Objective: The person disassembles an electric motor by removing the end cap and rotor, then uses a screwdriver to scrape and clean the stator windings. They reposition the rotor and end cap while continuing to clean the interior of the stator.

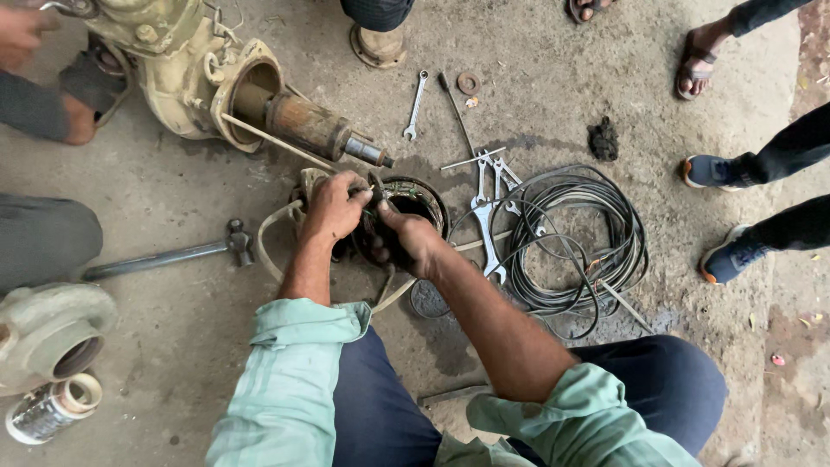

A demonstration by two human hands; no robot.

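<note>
Hands work at a round motor housing [406, 203] on the concrete floor [216, 346], center of view. Left hand [333, 207] curled over its rim, fingers pinching thin wires [367, 201]. Right hand [406, 242] closed on the housing's near edge w/ wires. Cable coil [571, 242] lies just right, spanners [488, 216] between. Pump body [199, 73] w/ shaft upper left, hammer [173, 255] at left.

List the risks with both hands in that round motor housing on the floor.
The left hand and right hand work wires at the rim of the round housing; its edge might cut bare fingers. The coiled black cable and loose spanners lie close beside it, so a snag or trip seems possible.
</note>
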